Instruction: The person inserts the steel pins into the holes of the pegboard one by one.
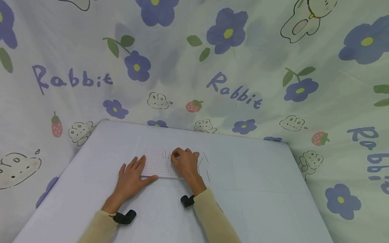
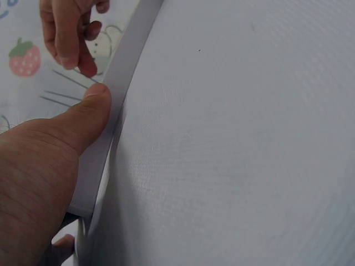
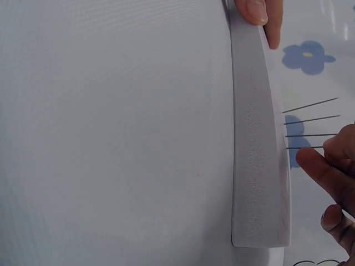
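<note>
Nearest, on the person's side of the board, a broad stretch of white tabletop runs beneath two pale sleeves, and a small black camera sits on each wrist. The left hand is spread at the board's left end, its thumb laid along the near edge and its straight fingers by the left edge. From the board's near right corner, the right hand reaches in over the dotted top, hiding most of that end. Its thumb and forefinger are pressed together, pinching a needle that stands in the board; the foot shows below the fingertips, and the tip is hidden between them. Just left of that pinch, three more needles stand in the board in a row, leaning slightly. Several loose needles lie on the tabletop to the right of the board, past the hand, and more tabletop extends beyond them. Farther off, past the board's far edge, the table ends against a hanging cloth printed with flowers and rabbits.
</note>
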